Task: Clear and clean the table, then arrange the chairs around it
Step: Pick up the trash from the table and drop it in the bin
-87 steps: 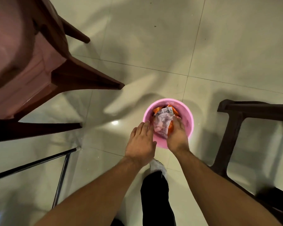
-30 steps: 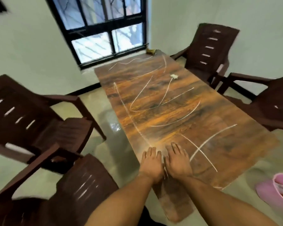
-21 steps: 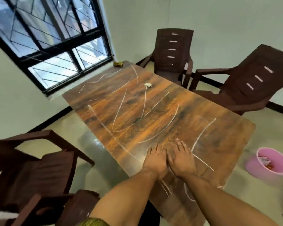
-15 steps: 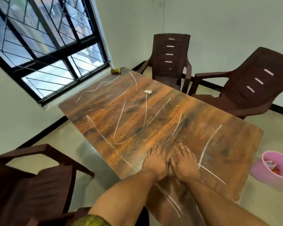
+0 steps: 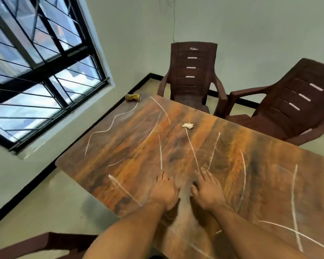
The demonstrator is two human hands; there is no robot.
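Wood-grain laminate covered the table (image 5: 105,165), and thin white streaks (image 5: 193,152) crossed it in many directions. The left hand (image 5: 164,191) and the right hand (image 5: 207,191) lay palm down on the near part of the table, side by side with a narrow gap between them. Their fingers were straight and held nothing.

The step in hand looked like clearing the last litter before any wiping. It would go best if the nearer piece were taken first, pinched whole so nothing crumbled off. For the farther piece, walking round the table would be better than stretching across it. The streaks were probably better left for a cloth, as bare palms would likely only smear them.

A crumpled white scrap (image 5: 187,125) lay near the table's middle, straight ahead of the right hand and well apart from it. What looked like a crushed golden can (image 5: 132,97) sat at the table's far-left corner, farther off and beyond the left hand. Two brown chairs (image 5: 193,71) stood along the table's far side, not yet tucked in.
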